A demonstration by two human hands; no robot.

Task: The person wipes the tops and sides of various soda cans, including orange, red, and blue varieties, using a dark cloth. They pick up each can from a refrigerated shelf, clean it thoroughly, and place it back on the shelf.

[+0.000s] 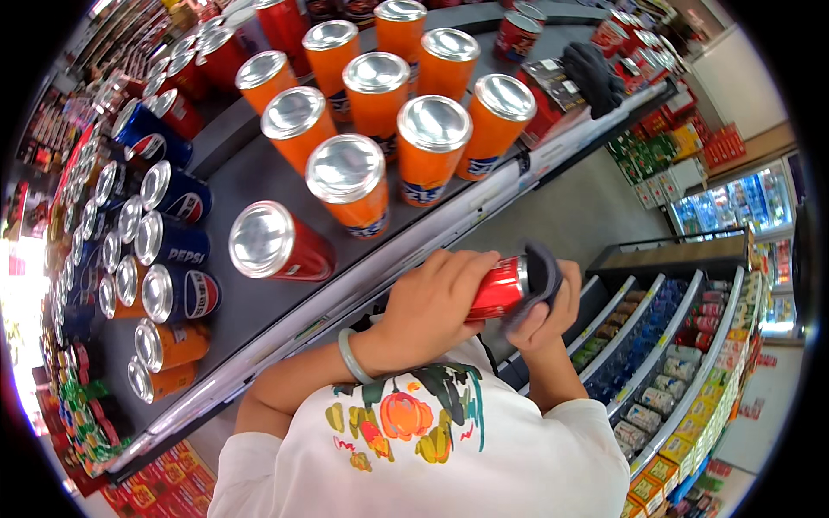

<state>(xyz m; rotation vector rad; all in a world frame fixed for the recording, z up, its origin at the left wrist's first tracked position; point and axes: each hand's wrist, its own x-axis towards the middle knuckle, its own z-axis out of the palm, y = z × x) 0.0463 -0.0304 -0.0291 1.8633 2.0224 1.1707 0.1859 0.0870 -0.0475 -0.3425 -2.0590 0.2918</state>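
My left hand (432, 294) wraps around a red drink can (497, 289), held tilted in front of my chest. A grey cloth (541, 282) is in my right hand (550, 309), pressed over one end of that can. The cloth hides that end. On the grey shelf (223, 171) beside me, a single red can (282, 241) stands nearest to my left forearm. Behind it is a cluster of orange cans (346, 184) with shiny silver lids.
Blue Pepsi cans (173, 246) and more orange cans (171, 343) fill the shelf's left end. Dark gloves or cloth (590, 74) lie on a box at the far right end. A white price-rail edge (324, 317) runs along the shelf front. Bottle racks (654, 349) stand at right.
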